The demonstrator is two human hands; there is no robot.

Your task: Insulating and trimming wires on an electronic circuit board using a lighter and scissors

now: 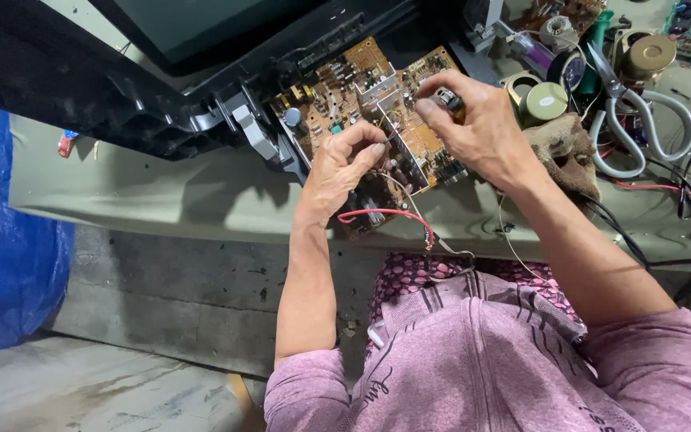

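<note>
Left hand (345, 164) pinched on a thin wire (383, 142) above a brown circuit board (377, 104), red wire (385, 214) looped just below the knuckles. Right hand (473, 120) closed around a small cylindrical tool (446, 100) beyond. Board likely stiff but fragile, best gripped by edges. Scissors (641, 120) farther right.

From my feed the circuit board (377, 104) looks like matt tan fibreboard with shiny metal bits. Bench (201, 200) is dull painted green, scuffed. Brown rag (561, 152) near its right end is rough cloth; scissors (641, 120) have smooth grey plastic handles.
</note>
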